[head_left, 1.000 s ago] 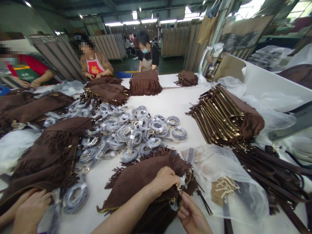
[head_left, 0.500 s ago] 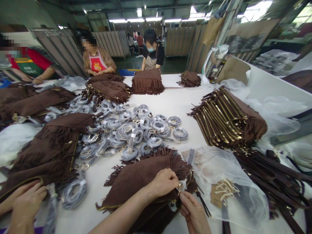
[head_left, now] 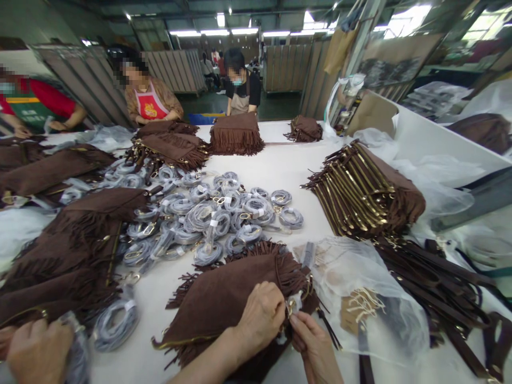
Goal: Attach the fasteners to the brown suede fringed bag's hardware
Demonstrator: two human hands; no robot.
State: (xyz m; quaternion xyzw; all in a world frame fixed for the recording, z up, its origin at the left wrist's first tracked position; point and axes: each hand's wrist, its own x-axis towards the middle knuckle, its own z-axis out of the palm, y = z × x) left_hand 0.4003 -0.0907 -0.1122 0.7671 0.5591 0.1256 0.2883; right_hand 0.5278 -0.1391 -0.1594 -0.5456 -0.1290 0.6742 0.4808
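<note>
A dark brown fringed bag (head_left: 224,298) with a gold zip edge lies on the table before me. My left hand (head_left: 262,312) rests over its right end, fingers curled and pressed together; what they grip is hidden. Close beside it, my right hand (head_left: 314,341) pinches a gold metal clasp (head_left: 291,306) between thumb and fingertips. A bit of clear plastic wrap (head_left: 296,300) sits around the clasp. Fringe strands and a thin dark cord hang off the bag near my right hand.
Several plastic-wrapped strap coils (head_left: 208,218) cover the table's middle. A stack of fringed bags (head_left: 368,189) stands right, above loose dark straps (head_left: 436,288). A plastic bag with tags (head_left: 372,298) lies beside me. A co-worker's hands (head_left: 38,346) work at lower left; other people stand across the table.
The view has shifted slightly. My left hand has drawn back a little from the clasp, while my right hand stays at it. The co-worker's hands at lower left have moved onto a plastic-wrapped piece.
</note>
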